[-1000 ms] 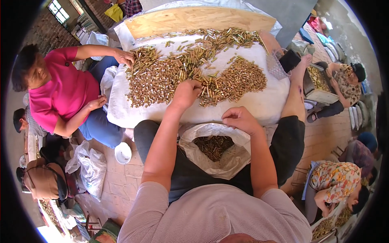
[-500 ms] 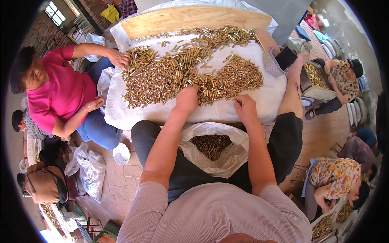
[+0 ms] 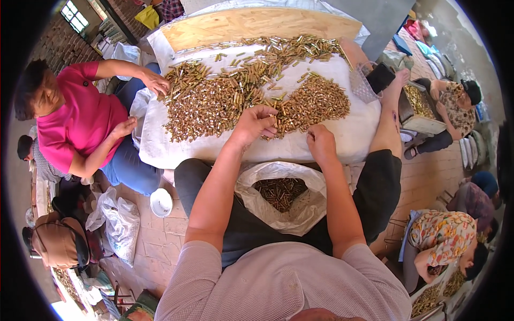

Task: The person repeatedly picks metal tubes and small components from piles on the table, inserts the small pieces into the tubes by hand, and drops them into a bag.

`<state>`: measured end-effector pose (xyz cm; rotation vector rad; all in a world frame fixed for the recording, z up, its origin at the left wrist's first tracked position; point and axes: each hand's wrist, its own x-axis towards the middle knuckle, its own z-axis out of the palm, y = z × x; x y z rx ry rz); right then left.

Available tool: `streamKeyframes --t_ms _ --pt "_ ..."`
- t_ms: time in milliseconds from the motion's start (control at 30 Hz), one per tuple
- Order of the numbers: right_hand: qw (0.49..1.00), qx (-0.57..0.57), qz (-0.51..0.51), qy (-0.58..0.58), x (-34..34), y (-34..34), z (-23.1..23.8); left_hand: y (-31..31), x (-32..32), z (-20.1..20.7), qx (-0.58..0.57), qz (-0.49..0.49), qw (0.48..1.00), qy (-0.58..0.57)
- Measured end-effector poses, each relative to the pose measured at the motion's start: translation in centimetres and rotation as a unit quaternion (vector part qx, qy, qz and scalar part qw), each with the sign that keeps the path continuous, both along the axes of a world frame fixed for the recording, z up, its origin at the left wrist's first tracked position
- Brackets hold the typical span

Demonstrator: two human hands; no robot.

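Honestly, my left hand pinched small brass casings mid-counter, lying every way, no shared axis; my right hand, grip curled closed, rested on the white cloth nearby.

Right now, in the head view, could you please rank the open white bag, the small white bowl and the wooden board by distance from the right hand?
1. Open white bag, just below the right hand, between the knees.
2. Wooden board, far side of the table.
3. Small white bowl, on the floor, left.

Brass casings lie heaped on a sheet-covered table; an open bag of casings sits before it, between the person's knees, a bowl on the floor to its left
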<state>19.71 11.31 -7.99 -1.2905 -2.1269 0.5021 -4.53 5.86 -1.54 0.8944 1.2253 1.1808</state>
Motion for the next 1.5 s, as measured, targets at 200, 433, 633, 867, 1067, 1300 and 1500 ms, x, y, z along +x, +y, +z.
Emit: streamKeyframes --t_ms 200,433,633,867,1067,1300,1500 --pt "0.999 0.032 0.019 -0.027 -0.1 -1.0 0.8 -0.1 -0.1 -0.3 -0.003 0.003 0.999 -0.046" --pt "0.98 -0.149 0.126 0.041 2.4 -0.6 0.3 0.1 0.1 -0.6 -0.003 0.001 0.998 -0.056" --pt "0.864 -0.419 0.024 0.278 3.0 0.0 3.9 0.1 0.3 -0.5 0.001 0.0 0.998 -0.061" --pt "0.76 -0.448 0.081 0.464 2.5 -0.8 3.9 -0.2 1.9 -0.9 -0.001 -0.029 0.995 -0.099" --pt "0.772 -0.406 0.139 0.469 0.9 -1.7 3.6 -0.3 2.9 -1.5 -0.002 -0.038 0.99 -0.137" --pt "0.778 -0.388 0.14 0.474 0.5 -2.0 3.7 -0.5 3.6 -0.9 -0.002 -0.039 0.991 -0.131" --pt "0.791 -0.382 0.135 0.459 0.3 -2.3 3.9 -0.5 3.8 -0.8 0.001 -0.044 0.993 -0.109"
